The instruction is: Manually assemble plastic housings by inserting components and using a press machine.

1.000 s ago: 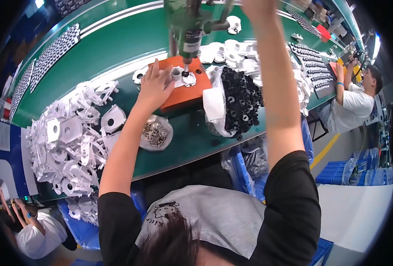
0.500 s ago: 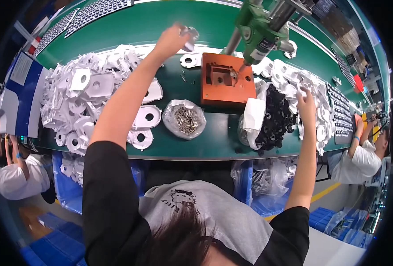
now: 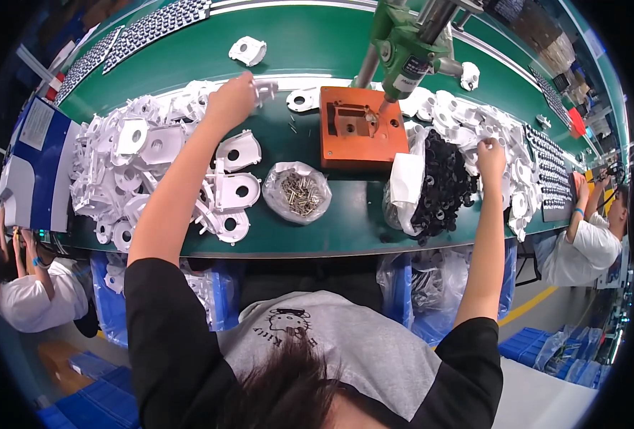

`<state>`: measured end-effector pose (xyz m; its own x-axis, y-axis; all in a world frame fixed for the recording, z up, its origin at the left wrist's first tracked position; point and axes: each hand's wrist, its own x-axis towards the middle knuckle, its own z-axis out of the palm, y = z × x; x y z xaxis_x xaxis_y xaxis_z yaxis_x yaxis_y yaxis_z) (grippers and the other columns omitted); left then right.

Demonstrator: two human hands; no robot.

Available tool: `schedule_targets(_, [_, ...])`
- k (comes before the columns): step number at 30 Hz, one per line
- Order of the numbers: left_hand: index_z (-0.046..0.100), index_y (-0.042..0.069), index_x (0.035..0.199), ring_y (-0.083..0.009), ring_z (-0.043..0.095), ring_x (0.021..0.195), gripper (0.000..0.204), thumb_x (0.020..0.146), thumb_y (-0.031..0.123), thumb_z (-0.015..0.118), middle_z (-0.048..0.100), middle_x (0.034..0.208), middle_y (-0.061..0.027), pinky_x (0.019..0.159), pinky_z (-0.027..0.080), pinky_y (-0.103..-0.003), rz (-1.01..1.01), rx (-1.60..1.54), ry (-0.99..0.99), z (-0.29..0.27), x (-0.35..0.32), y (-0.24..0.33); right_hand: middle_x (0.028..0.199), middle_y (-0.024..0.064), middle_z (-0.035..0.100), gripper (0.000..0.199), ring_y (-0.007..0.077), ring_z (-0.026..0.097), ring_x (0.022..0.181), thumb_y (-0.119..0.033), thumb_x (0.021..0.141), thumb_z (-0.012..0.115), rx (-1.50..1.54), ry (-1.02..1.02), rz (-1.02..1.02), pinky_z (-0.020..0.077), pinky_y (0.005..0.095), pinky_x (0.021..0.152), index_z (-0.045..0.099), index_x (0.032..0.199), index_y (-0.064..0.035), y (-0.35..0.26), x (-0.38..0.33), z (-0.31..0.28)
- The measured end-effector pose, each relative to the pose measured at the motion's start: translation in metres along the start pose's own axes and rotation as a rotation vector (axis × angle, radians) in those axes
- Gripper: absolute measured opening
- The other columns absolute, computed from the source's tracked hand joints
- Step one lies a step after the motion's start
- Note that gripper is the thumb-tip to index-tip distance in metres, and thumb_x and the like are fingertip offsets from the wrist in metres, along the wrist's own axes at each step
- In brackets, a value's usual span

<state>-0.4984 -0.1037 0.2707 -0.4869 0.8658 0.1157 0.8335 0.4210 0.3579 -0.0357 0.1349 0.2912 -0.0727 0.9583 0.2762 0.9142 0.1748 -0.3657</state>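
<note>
Left hand [image 3: 229, 101] closed on one white plastic part [image 3: 265, 89], flat with a tab, held at the far edge of the left heap of white housings [image 3: 138, 164]. Right hand [image 3: 490, 152] pinches a white piece from the right pile [image 3: 474, 121]. Between them: one orange fixture block [image 3: 362, 136], one bag of screws [image 3: 300, 191], one bag of black rings [image 3: 442, 187].

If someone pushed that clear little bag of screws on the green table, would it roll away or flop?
The clear bag of screws would probably slump rather than roll: it sits as a crumpled, open heap on the green table. It likely feels heavy for its size, since it is full of small metal pieces. Tipped, the screws could spill, because the top looks open.
</note>
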Motion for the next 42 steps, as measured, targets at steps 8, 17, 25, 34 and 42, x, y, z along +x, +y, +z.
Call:
schedule_targets(8, [0.036,0.013,0.129,-0.0238,0.056,0.098,0.043,0.088,-0.002,0.036,0.047,0.119,-0.0169,0.076,0.049,-0.035,-0.173,-1.783,-0.085,-0.046,-0.055,0.083,0.080,0.0205,0.064,0.045,0.0374,0.062,0.076,-0.023,0.079,0.052,-0.203,0.340,-0.071,0.0476,0.0438,0.071,0.050,0.120,-0.0037,-0.034,-0.015,-0.050])
schedule_targets(17, [0.044,0.006,0.123,-0.0205,0.053,0.098,0.067,0.060,-0.013,0.033,0.048,0.107,-0.0087,0.077,0.047,-0.029,-0.047,-2.098,-0.350,-0.002,-0.109,0.146,0.073,0.0002,0.058,0.020,0.0032,0.049,0.061,-0.011,0.083,0.062,0.793,-0.068,-0.364,0.0397,0.0186,0.053,0.058,0.099,-0.0002,-0.139,-0.119,-0.052])
schedule_targets(25, [0.048,0.005,0.115,-0.0247,0.038,0.117,0.051,0.070,0.022,0.065,0.027,0.128,-0.0123,0.097,0.036,-0.037,0.379,-1.479,0.038,0.010,-0.116,0.172,0.088,0.0054,0.061,0.021,0.0054,0.056,0.074,-0.013,0.088,0.056,1.559,-0.580,-0.121,0.0444,0.0193,0.062,0.054,0.105,-0.0016,-0.165,-0.154,-0.019])
schedule_targets(34, [0.041,0.013,0.108,-0.0311,0.031,0.122,0.053,0.067,0.022,0.073,0.025,0.131,-0.0156,0.097,0.033,-0.044,0.376,-1.355,0.303,0.047,-0.110,0.175,0.092,0.0013,0.056,0.025,0.0066,0.051,0.079,-0.009,0.087,0.052,1.616,-0.769,-0.083,0.0423,0.0206,0.071,0.053,0.111,-0.0016,-0.167,-0.162,-0.011])
schedule_targets(42, [0.054,0.009,0.112,-0.0237,0.044,0.100,0.044,0.071,0.021,0.065,0.034,0.122,-0.0135,0.084,0.042,-0.035,0.427,-1.141,0.391,0.033,-0.114,0.166,0.095,0.0075,0.061,0.025,0.0106,0.060,0.081,-0.004,0.086,0.056,1.691,-0.551,-0.203,0.0477,0.0236,0.072,0.052,0.110,0.0026,-0.166,-0.167,-0.008])
